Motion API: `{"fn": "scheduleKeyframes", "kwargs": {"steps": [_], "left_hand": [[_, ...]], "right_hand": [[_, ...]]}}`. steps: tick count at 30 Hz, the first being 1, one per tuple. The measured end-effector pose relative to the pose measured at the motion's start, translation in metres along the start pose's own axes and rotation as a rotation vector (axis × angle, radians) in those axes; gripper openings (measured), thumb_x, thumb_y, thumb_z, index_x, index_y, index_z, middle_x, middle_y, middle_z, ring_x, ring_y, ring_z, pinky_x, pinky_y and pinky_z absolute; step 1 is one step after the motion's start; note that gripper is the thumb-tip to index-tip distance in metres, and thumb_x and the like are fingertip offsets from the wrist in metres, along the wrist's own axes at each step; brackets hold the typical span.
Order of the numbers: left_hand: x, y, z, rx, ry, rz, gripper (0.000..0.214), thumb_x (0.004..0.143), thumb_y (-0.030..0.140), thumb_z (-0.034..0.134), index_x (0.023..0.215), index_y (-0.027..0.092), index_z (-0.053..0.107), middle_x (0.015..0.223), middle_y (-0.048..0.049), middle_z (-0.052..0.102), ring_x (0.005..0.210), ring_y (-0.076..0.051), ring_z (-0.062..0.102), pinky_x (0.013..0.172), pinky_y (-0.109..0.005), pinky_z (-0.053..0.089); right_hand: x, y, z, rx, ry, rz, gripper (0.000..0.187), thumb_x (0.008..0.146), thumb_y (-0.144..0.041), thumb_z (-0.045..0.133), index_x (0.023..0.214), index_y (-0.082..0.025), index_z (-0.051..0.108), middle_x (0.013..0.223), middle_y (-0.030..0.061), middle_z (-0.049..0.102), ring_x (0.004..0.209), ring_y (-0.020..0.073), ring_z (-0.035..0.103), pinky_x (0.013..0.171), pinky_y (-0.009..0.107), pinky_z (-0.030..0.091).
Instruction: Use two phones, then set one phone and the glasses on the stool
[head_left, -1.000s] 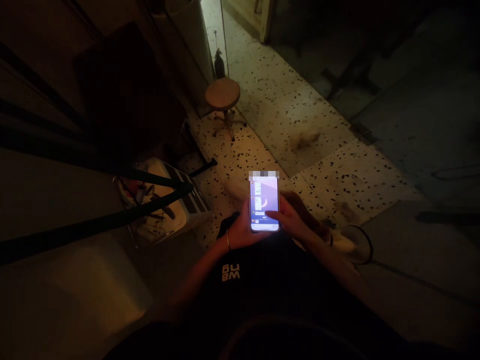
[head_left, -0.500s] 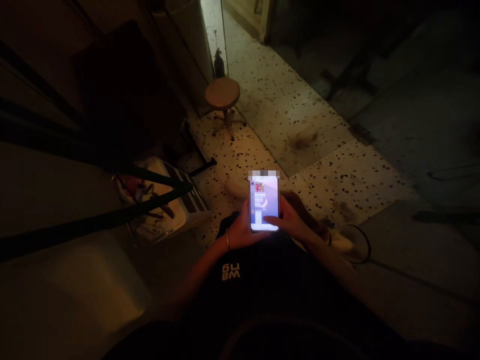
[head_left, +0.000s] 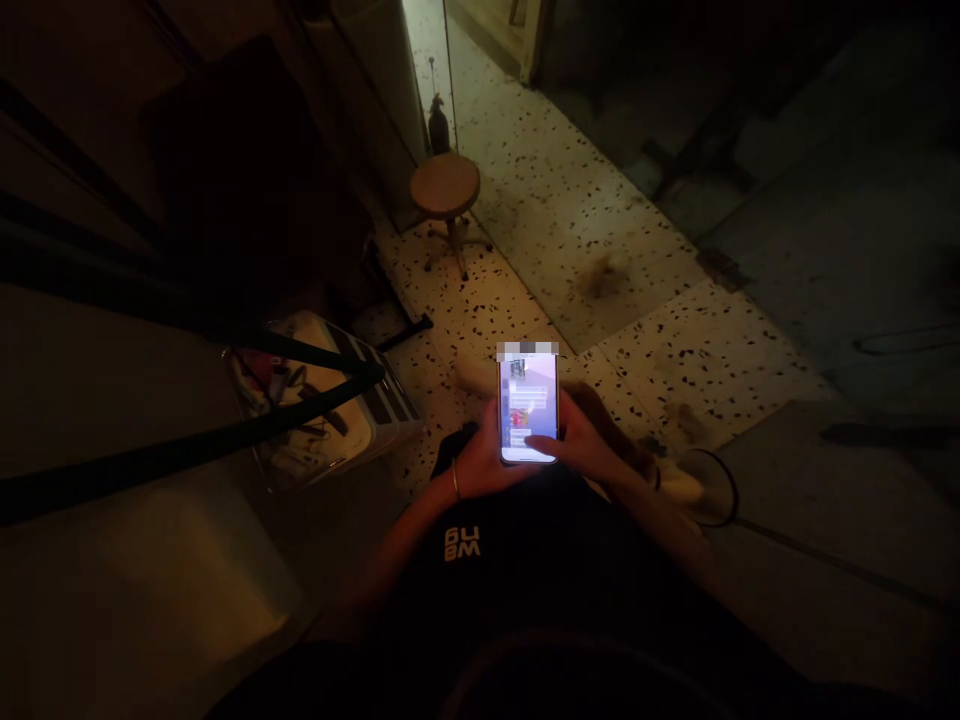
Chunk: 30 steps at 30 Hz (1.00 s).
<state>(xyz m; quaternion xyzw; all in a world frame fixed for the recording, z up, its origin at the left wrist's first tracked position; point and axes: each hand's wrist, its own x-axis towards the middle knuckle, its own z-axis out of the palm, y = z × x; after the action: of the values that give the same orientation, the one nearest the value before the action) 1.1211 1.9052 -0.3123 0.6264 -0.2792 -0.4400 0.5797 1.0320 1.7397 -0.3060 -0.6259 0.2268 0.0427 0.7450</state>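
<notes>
A lit smartphone (head_left: 528,408) is held upright in front of me, its screen showing a scrolling list with a blurred strip along the top. My left hand (head_left: 480,462) cradles it from the lower left, with a thin bangle (head_left: 454,480) on that wrist. My right hand (head_left: 579,434) grips its right edge, and a digit rests on the lower screen. Below both hands is my dark shirt (head_left: 462,544) with pale lettering.
Below left stands a pale bin (head_left: 300,420) holding assorted items, crossed by dark bars (head_left: 300,400). A round wooden stool (head_left: 444,186) stands ahead on speckled terrazzo floor (head_left: 637,370), a dark bottle (head_left: 439,128) behind it. A wire hoop (head_left: 709,487) lies right.
The screen content has scrolled, showing different entries. My right hand's digit has shifted slightly left across the screen. The view has tilted slightly; the phone stays in both hands.
</notes>
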Motion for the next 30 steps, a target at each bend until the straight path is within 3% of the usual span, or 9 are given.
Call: {"fn": "scheduleKeyframes", "kwargs": {"steps": [8, 20, 30], "left_hand": [[-0.0012, 0.0019, 0.0016, -0.004, 0.004, -0.011, 0.107, 0.073, 0.043, 0.083, 0.147, 0.011, 0.013, 0.144, -0.0263, 0.045, 0.130, -0.036, 0.053, 0.109, -0.055, 0.047], [0.0003, 0.0022, 0.0014, 0.008, 0.006, 0.009, 0.104, 0.073, 0.044, 0.081, 0.146, 0.014, 0.014, 0.142, -0.0236, 0.047, 0.128, -0.036, 0.054, 0.108, -0.054, 0.048], [0.0007, 0.0014, 0.0012, 0.008, 0.016, -0.005, 0.105, 0.073, 0.044, 0.082, 0.147, 0.013, 0.014, 0.145, -0.0245, 0.045, 0.130, -0.036, 0.053, 0.110, -0.054, 0.046]], "right_hand": [[0.0025, 0.0021, 0.0075, 0.193, 0.114, 0.140, 0.070, 0.074, -0.050, 0.074, 0.131, -0.019, 0.049, 0.130, 0.0113, 0.064, 0.117, 0.0290, 0.064, 0.103, 0.047, 0.054], [0.0000, 0.0012, 0.0061, 0.211, 0.101, 0.120, 0.064, 0.079, -0.048, 0.074, 0.132, -0.021, 0.051, 0.137, 0.0096, 0.061, 0.120, 0.0281, 0.063, 0.103, 0.047, 0.055], [0.0021, -0.0042, 0.0072, 0.184, 0.116, 0.136, 0.068, 0.074, -0.049, 0.073, 0.130, -0.021, 0.049, 0.132, 0.0113, 0.064, 0.121, 0.0296, 0.062, 0.104, 0.048, 0.053]]}}
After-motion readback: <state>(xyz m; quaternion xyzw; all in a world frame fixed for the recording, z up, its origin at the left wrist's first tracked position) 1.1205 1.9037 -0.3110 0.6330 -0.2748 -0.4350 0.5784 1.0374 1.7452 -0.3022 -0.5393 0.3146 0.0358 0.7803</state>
